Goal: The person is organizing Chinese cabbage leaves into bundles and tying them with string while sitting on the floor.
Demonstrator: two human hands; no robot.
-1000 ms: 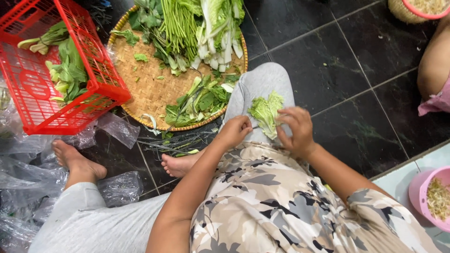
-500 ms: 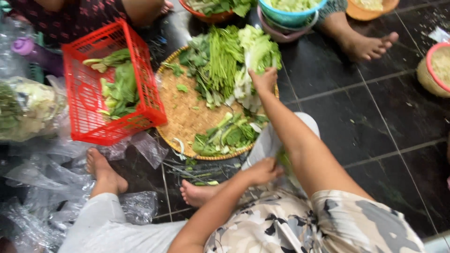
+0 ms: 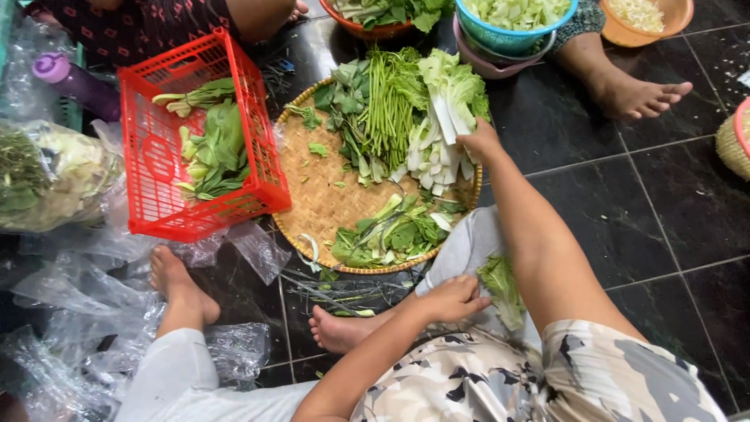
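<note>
1. Fingers of the right hand (image 3: 478,141) curl onto the white-stemmed cabbage leaves (image 3: 444,117) at the far right of the woven tray (image 3: 312,187); whether they pinch a leaf I cannot tell.
2. Fingers of the left hand (image 3: 449,299) lie loosely spread, pressing on the knee just below the tray's near rim, beside a leafy bunch (image 3: 500,285) on the lap.
3. On the tray, long green stems (image 3: 387,105) lie left of the cabbage, and cut greens (image 3: 391,233) sit at its near edge.
4. A red basket (image 3: 156,195) of greens touches the tray's left rim.
5. Bowls of vegetables (image 3: 512,19) stand beyond the tray's far side, on the dark tiled floor (image 3: 664,203).
</note>
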